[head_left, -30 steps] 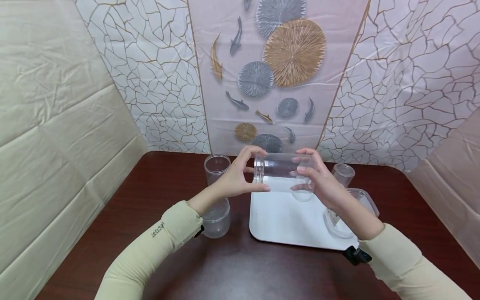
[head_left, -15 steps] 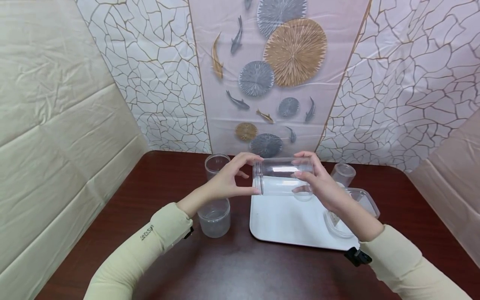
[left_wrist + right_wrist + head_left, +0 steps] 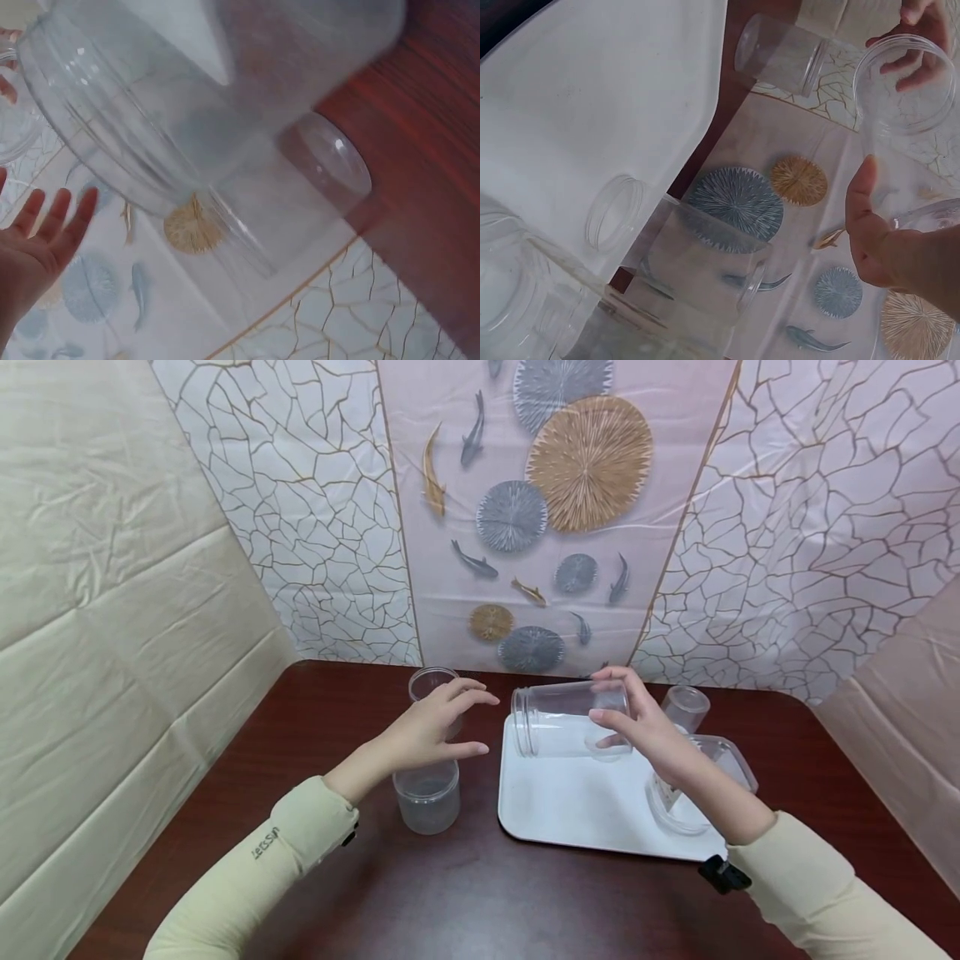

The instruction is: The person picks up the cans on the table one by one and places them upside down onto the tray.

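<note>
My right hand (image 3: 645, 722) holds a clear plastic jar (image 3: 558, 727) by its base end, thumb in front and fingers behind. The jar lies sideways in the air above the white tray, its ridged mouth facing left. To the left, apart from that mouth, is my left hand (image 3: 423, 735), fingers spread and nothing in them. Below and behind the left hand stand a clear jar (image 3: 429, 810) in front and another clear jar (image 3: 433, 681) at the back, partly covered by it. The right wrist view shows the held jar's round mouth (image 3: 904, 124), with the left hand's fingers (image 3: 911, 79) beyond.
The white tray (image 3: 555, 810) lies on the dark red table (image 3: 480, 902). A small clear round piece (image 3: 603, 747) sits on it. At its right are a clear round container (image 3: 675, 818) and a clear squarish one (image 3: 731, 760). Another clear jar (image 3: 686, 710) stands behind.
My left hand has let go of the jar's mouth and moved left, away from it. The right hand keeps its hold; the jar has sunk slightly and tilted, mouth end a little lower.
</note>
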Tool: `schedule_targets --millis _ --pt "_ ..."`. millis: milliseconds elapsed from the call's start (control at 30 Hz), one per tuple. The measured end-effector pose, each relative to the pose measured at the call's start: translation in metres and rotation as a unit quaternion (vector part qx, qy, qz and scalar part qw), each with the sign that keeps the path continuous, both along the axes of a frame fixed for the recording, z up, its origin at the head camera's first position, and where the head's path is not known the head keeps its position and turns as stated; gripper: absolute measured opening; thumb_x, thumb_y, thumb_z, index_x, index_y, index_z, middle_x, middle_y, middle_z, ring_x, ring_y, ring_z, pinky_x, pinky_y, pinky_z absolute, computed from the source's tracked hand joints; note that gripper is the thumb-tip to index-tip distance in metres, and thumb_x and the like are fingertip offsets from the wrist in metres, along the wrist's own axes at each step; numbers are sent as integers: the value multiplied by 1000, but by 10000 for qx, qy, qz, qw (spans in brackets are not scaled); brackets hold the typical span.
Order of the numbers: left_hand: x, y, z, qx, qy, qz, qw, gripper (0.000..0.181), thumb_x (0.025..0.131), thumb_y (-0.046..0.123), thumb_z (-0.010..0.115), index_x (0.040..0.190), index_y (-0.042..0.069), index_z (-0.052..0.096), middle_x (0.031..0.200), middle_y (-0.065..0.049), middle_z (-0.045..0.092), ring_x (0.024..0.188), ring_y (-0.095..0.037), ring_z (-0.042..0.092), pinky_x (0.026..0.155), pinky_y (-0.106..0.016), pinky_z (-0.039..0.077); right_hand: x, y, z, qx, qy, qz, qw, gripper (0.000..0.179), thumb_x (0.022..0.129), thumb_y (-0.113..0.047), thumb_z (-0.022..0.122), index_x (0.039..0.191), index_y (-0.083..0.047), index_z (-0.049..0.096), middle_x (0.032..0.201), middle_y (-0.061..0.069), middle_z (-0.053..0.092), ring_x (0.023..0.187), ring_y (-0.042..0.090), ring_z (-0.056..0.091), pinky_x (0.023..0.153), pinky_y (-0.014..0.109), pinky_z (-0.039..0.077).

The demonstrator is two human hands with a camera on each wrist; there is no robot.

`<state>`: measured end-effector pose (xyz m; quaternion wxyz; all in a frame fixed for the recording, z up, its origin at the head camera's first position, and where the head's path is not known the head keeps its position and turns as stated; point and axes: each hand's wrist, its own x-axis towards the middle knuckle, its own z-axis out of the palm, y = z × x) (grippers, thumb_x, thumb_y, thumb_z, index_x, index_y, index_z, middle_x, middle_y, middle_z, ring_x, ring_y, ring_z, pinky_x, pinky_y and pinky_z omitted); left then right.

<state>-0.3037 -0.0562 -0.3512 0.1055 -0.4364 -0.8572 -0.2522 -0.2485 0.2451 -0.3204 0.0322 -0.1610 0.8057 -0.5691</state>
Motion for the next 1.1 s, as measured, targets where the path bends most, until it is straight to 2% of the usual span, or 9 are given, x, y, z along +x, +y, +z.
schedule_targets --millis 67,167,367,433,467,567,633,833,1100 --pt "2 -4 -2 -396 281 205 9986 55 80 38 73 128 22 52 133 -1 47 122 -21 47 93 -42 47 0 1 -1 106 34 -24 9999 45 96 -16 50 133 -9 26 136 23 27 106 23 52 76 42 54" --pt "5 -7 -6 -631 331 422 9966 54 80 40 73 127 25 52 132 0 48 119 -20 48 86 -43 50 0 1 -1 241 61 -41 9997 49 95 -15 52 134 -7 25 136 22 29 100 15 54 76 42 53" --pt "8 -16 -13 -682 82 770 9947 48 78 42 73 121 28 56 128 3 50 117 -18 49 83 -45 50 1 2 -1 550 229 -113 9982 53 93 -14 57 137 -8 27 138 21 29 107 29 48 74 38 53" --pt "9 -20 -14 -703 -40 803 9943 50 76 44 75 120 28 57 127 4 50 116 -18 49 83 -45 50 1 2 -2 735 381 -174 9964 54 92 -14 59 136 -8 29 138 19 30 113 32 43 77 40 52" --pt "10 -21 -15 -727 -94 807 9940 51 75 46 75 120 28 57 126 4 51 115 -18 49 83 -45 50 1 3 -2 830 474 -203 9952 54 91 -14 60 135 -8 30 137 19 31 117 33 41 82 43 50" --pt "12 -25 -15 -822 -231 800 9931 55 72 49 76 120 28 57 125 6 51 115 -17 49 84 -44 49 0 5 -3 1091 763 -246 9908 54 89 -14 63 134 -8 33 136 18 34 125 33 35 98 50 37" --pt "13 -27 -16 -858 -292 784 9928 57 71 50 76 120 28 57 124 6 51 115 -17 49 85 -44 49 0 6 -3 1243 966 -243 9872 55 88 -14 64 133 -7 35 135 17 35 127 32 32 102 50 29" --pt "16 -32 -18 -870 -292 734 9931 58 73 49 76 123 28 56 125 6 51 114 -17 50 85 -44 49 0 11 -1 1733 1511 -143 9731 57 84 -11 69 131 -5 39 134 16 35 118 26 35 95 42 31" --pt "20 -45 -24 -1099 -514 803 9894 73 70 53 76 134 30 49 132 2 49 120 -22 48 91 -48 47 2 12 2 2286 1881 -11 9552 55 80 -15 73 127 -7 45 128 15 41 119 33 38 94 53 32"
